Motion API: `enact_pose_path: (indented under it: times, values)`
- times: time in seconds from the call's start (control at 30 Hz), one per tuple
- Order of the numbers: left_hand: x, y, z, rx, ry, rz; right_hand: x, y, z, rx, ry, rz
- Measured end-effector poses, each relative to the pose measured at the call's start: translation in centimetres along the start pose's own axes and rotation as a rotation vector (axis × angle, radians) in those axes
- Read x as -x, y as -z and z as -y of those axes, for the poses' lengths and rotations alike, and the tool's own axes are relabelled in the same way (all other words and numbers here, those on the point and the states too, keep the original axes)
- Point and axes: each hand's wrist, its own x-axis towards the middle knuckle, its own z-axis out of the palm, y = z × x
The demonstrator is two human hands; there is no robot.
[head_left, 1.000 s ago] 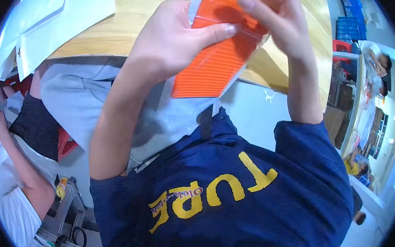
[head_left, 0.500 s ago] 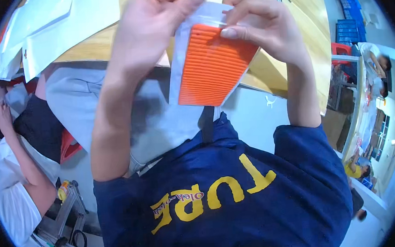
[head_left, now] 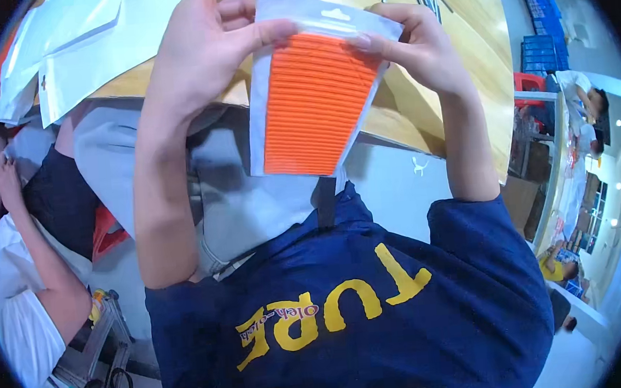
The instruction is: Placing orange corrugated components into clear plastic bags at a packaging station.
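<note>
between both hands, held up above the lap: flat plastic pouch (head_left: 317,98), clear-white with a hang-hole header at top, filled with ribbed orange sheet. long axis running from header, up at the fingertips, down toward the chest; lower edge hanging free, untouched. pinched at the two upper corners: left hand (head_left: 201,53) closed on the upper left corner, thumb across the front face; right hand (head_left: 419,50) closed on the upper right corner, fingers wrapped over the header edge. hands apart by the width of the pouch, level with each other, neither clearly nearer. beyond the hands: wooden tabletop (head_left: 460,58), with white pouches (head_left: 94,43) stacked beyond the left hand. beside the left forearm: seated person in white sleeve (head_left: 14,319), hands of their own raised, not touching the pouch.
</note>
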Motion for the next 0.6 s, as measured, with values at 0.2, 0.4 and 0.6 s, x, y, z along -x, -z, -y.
enact_pose_path:
  times: [0.2, 0.4, 0.6]
  values:
    - [-0.1, 0.6, 0.5, 0.013, -0.068, 0.008, -0.9, -1.0, -0.7, 0.027, 0.226, -0.086]
    - [1.3, -0.4, -1.5, -0.076, -0.118, 0.099, 0.0, -1.9, 2.1, 0.015, 0.068, -0.123]
    - [1.6, -2.4, -0.2, -0.202, -0.124, 0.093, 0.5, -2.9, 3.4, -0.018, 0.135, -0.112]
